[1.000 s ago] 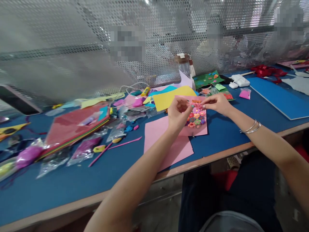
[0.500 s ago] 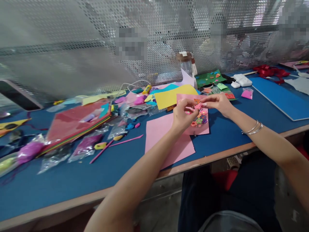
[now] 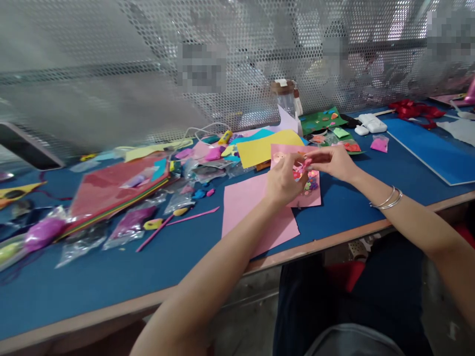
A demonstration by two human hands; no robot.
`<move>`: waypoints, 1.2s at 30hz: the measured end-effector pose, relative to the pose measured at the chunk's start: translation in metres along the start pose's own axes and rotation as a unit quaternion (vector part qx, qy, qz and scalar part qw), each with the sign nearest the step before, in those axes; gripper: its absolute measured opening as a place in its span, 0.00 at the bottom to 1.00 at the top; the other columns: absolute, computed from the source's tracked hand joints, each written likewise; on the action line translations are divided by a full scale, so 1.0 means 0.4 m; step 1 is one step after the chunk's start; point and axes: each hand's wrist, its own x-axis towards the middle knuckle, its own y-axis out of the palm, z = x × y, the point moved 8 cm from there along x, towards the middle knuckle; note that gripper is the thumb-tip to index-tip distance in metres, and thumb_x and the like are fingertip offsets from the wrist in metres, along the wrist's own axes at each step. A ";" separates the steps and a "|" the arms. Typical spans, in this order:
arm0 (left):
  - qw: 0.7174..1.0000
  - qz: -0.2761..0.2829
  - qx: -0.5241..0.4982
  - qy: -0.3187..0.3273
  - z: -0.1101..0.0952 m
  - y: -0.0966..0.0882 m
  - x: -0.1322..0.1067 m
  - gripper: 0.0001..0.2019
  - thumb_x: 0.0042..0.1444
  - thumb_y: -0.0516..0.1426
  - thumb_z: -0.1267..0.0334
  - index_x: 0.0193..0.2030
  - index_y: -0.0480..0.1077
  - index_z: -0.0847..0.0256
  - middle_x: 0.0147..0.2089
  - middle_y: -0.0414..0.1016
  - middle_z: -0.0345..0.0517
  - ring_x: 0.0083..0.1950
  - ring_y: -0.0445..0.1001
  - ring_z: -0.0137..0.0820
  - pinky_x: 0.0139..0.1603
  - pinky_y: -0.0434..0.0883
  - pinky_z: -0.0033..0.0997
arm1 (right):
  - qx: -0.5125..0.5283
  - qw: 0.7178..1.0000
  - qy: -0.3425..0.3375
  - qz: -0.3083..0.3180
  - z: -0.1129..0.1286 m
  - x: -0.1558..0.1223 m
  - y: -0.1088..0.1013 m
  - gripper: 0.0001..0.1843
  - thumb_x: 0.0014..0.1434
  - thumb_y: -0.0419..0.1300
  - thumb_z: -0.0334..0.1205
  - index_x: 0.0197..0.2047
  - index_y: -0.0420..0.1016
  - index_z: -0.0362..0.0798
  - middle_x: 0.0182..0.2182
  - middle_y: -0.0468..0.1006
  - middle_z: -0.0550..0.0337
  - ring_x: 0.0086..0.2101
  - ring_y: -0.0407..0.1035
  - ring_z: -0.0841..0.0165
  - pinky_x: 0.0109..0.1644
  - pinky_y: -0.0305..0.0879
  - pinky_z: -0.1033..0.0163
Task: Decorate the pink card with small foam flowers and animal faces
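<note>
Both my hands meet above a pink sheet decorated with small colourful flowers. Between my fingertips is a small lump of pink clay. My left hand pinches it from the left, partly covering the flowers. From the right, my right hand pinches the same lump, its wrist wearing silver bangles. A plain pink sheet lies under my left forearm, its upper right part beneath the decorated one.
A yellow sheet lies behind my hands. Clay packets, pink sticks and a red folder stack spread to the left. On the right are a pink clay packet, a white case and a blue board. A lidded cup stands by the mesh.
My left hand has turned and its fingers have curled further around the pink clay, covering more flowers. My right hand has shifted slightly left, still at the lump.
</note>
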 end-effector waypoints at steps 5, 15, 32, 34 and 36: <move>0.999 0.004 0.020 0.042 -0.016 -0.004 0.004 0.15 0.50 0.54 0.64 0.45 0.60 0.62 0.41 0.71 0.46 0.39 0.72 0.30 0.36 0.70 0.28 | 0.004 0.998 0.003 -0.059 -0.013 0.012 -0.038 0.15 0.38 0.66 0.38 0.32 0.75 0.42 0.30 0.76 0.55 0.33 0.72 0.67 0.43 0.70 0.58; 0.992 0.062 0.045 0.105 -0.007 0.031 -0.004 0.17 0.55 0.51 0.60 0.51 0.63 0.61 0.37 0.72 0.47 0.38 0.72 0.30 0.35 0.68 0.26 | 0.052 0.997 0.057 0.016 -0.028 0.005 -0.002 0.31 0.37 0.66 0.35 0.47 0.65 0.43 0.43 0.71 0.51 0.39 0.69 0.65 0.42 0.70 0.59; 0.994 0.060 0.055 0.070 -0.011 0.004 0.010 0.08 0.45 0.50 0.62 0.20 0.63 0.62 0.22 0.65 0.44 0.23 0.63 0.29 0.24 0.59 0.28 | -0.127 0.988 0.024 -0.081 -0.038 0.015 -0.074 0.11 0.46 0.59 0.42 0.29 0.74 0.42 0.23 0.75 0.55 0.24 0.71 0.68 0.27 0.66 0.64; 0.994 0.060 0.065 0.064 -0.004 0.008 0.009 0.18 0.48 0.50 0.59 0.12 0.57 0.61 0.13 0.57 0.41 0.17 0.56 0.25 0.20 0.52 0.26 | -0.165 0.983 0.017 -0.080 -0.038 0.014 -0.075 0.11 0.47 0.58 0.42 0.29 0.75 0.42 0.22 0.75 0.56 0.23 0.70 0.69 0.27 0.65 0.64; 0.995 0.058 0.061 0.059 0.003 0.012 0.008 0.23 0.53 0.47 0.57 0.10 0.55 0.62 0.11 0.55 0.40 0.14 0.52 0.23 0.18 0.48 0.25 | -0.197 0.977 0.011 -0.078 -0.037 0.014 -0.075 0.12 0.48 0.57 0.42 0.30 0.76 0.42 0.20 0.75 0.56 0.22 0.69 0.69 0.27 0.64 0.64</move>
